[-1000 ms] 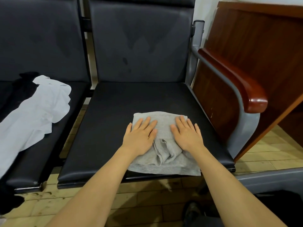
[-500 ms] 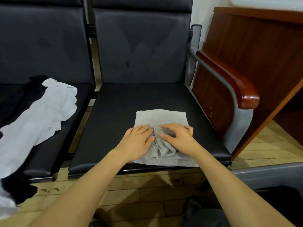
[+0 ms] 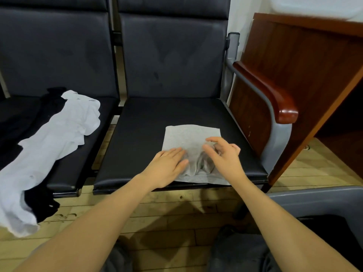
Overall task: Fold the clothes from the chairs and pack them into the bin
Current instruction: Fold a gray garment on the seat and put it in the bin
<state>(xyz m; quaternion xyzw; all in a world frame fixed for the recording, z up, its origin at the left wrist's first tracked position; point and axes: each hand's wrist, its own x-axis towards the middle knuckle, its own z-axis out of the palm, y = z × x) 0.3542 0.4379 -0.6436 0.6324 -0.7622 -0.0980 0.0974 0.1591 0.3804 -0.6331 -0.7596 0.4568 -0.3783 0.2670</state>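
Your left hand (image 3: 167, 167) lies flat, fingers straight, on the folded grey garment (image 3: 191, 138) at the chair seat's (image 3: 147, 134) front edge. Your right hand (image 3: 224, 156) hovers just above it, grip released, holding nothing.

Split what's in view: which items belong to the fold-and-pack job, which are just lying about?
Part of the job:
- grey garment, folded on the right seat, under the left hand
- right hand, raised over it
- white garment and black garment, unfolded on the left seat
- grey bin, rim at lower right

Just there:
- wooden desk
- wooden armrest
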